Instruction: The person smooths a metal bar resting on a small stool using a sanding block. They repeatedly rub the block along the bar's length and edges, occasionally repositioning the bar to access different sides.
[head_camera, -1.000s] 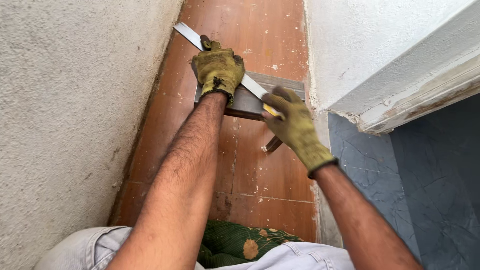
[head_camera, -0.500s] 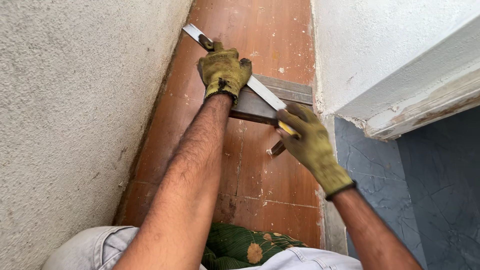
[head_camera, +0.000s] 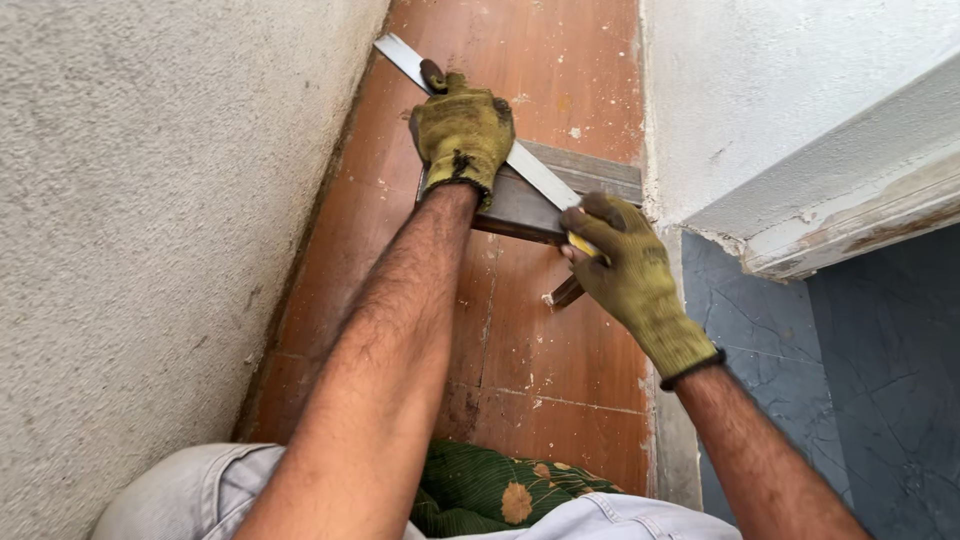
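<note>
Head view, obs. log:

A: L hand (head_camera: 462, 135)? 
B: Gloved, olive-yellow w/ dark wear marks. Palm down, fingers curled over the far end of the wood piece (head_camera: 530, 205) and pressing the metal straightedge (head_camera: 470, 105) onto it. Clamped on both.

A: R hand (head_camera: 625, 275)? 
B: Same glove type. Fingers closed round a yellow-handled tool (head_camera: 585, 245); only a bit of yellow shows at the fingertips, so can't tell what kind. Fist sits against the near end of the straightedge, at the wood's near edge.

A: Wood appearance? 
B: Flat grey-brown board, weathered, darker along the near edge. Lies crosswise under both hands, one end running past the R hand toward the white wall (head_camera: 760, 90).

A: Straightedge? 
B: Thin, pale metal strip, set diagonally; passes under L hand, sticks out beyond it, other end near R fingers.

A: Anything else nearby? 
B: Small brown stick-like bit (head_camera: 565, 293) just below R hand, on the reddish tiled floor (head_camera: 540, 350). Rough plaster wall (head_camera: 150, 250) to L of L arm.
</note>
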